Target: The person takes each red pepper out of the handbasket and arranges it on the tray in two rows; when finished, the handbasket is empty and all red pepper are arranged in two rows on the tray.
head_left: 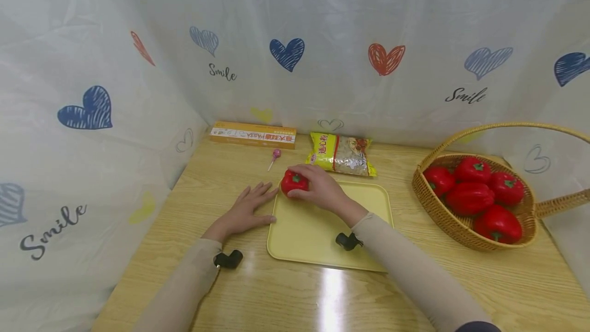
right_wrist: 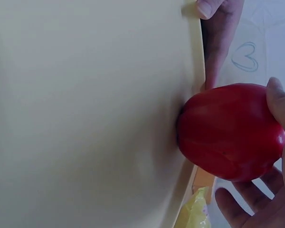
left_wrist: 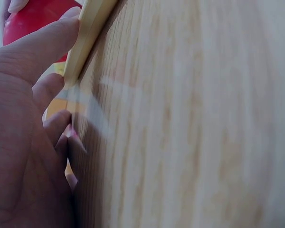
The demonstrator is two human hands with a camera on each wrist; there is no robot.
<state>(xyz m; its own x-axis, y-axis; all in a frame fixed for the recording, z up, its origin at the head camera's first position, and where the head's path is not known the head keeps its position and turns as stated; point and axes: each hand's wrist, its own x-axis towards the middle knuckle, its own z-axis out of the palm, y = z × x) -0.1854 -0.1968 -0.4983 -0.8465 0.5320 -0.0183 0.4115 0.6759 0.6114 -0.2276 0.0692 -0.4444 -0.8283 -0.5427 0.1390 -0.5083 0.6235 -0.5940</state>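
Observation:
A red bell pepper (head_left: 289,184) with a green stem top stands at the back left corner of a pale yellow tray (head_left: 310,234). My right hand (head_left: 323,188) holds it, thumb on the near side and fingers round the far side. In the right wrist view the pepper's (right_wrist: 230,133) base meets the tray surface. My left hand (head_left: 249,210) lies beside the tray's left edge with its fingers spread, the thumb right at the rim. From the left wrist, the tray rim (left_wrist: 88,35) shows right by the fingertips.
A wicker basket (head_left: 426,204) with a tall handle stands at the right, with several red bell peppers (head_left: 470,198) inside. Behind the tray lie a yellow bag of pasta (head_left: 343,153), an orange pasta box (head_left: 253,135) and a pink lollipop (head_left: 276,153). A heart-printed curtain (head_left: 332,96) borders the table.

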